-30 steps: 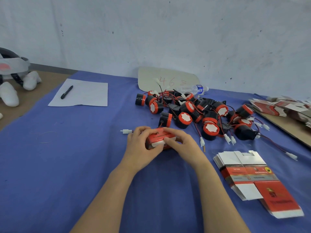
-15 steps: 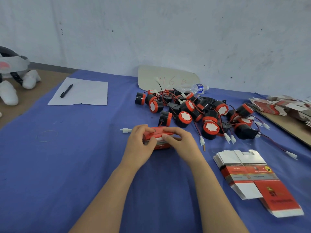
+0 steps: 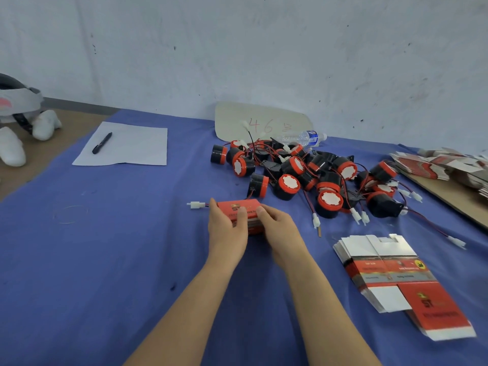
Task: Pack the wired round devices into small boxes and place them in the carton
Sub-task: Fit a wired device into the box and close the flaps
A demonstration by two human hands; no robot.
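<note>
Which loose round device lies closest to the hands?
The black device with its red rim facing right, just behind the red box that the left hand and right hand hold; the rest lie farther back or right.

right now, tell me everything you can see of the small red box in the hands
The small red box looks like printed cardboard, with a yellow logo and pale lettering on top. It lies flat on the blue cloth. The left hand and right hand grip it; a wired white connector lies just left.
</note>
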